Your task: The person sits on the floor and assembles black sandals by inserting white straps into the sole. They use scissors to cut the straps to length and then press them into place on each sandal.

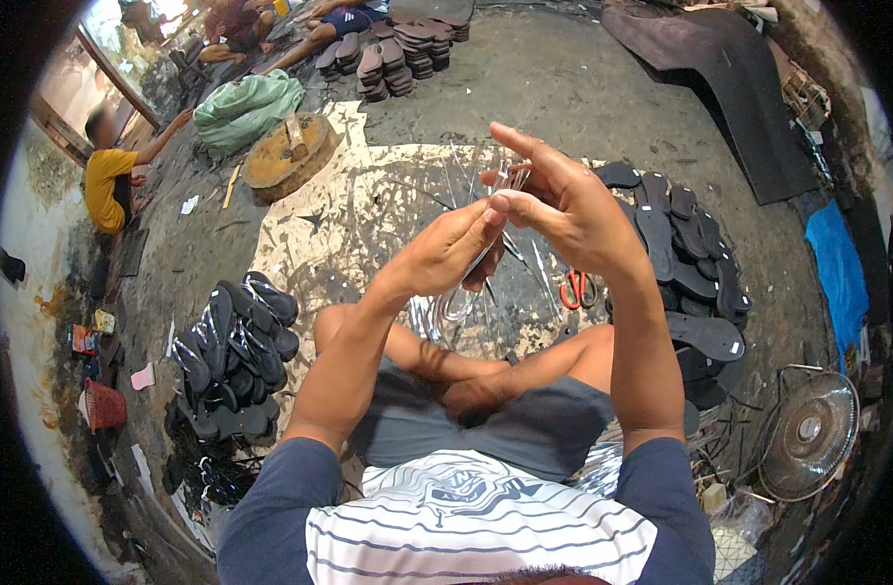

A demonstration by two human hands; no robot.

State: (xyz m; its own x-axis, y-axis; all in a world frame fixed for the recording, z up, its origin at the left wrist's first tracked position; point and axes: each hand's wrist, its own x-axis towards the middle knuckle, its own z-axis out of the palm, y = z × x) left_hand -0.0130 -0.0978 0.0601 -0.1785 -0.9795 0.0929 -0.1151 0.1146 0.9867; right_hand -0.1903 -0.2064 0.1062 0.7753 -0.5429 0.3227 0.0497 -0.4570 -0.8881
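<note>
I sit cross-legged with both hands raised in front of me, close together. My left hand (454, 246) is closed round thin, shiny sandal straps (511, 175); some of their length is hidden by the fingers. My right hand (575, 207) meets it, thumb and fingers pinching the same straps while the index finger sticks out. Below them on the floor lie more silvery straps (429, 318) and scissors with orange-red handles (575, 290). At the left is a heap of dark sandals with straps fitted (230, 336); dark soles (695, 244) lie piled at the right.
A round wooden block (289, 156) and a green sack (249, 107) stand far left. Stacked soles (383, 70) lie at the back. Dark sheet material (724, 78) spreads far right, with a fan (807, 429) nearer. A person in yellow (110, 185) sits at the left; others sit behind.
</note>
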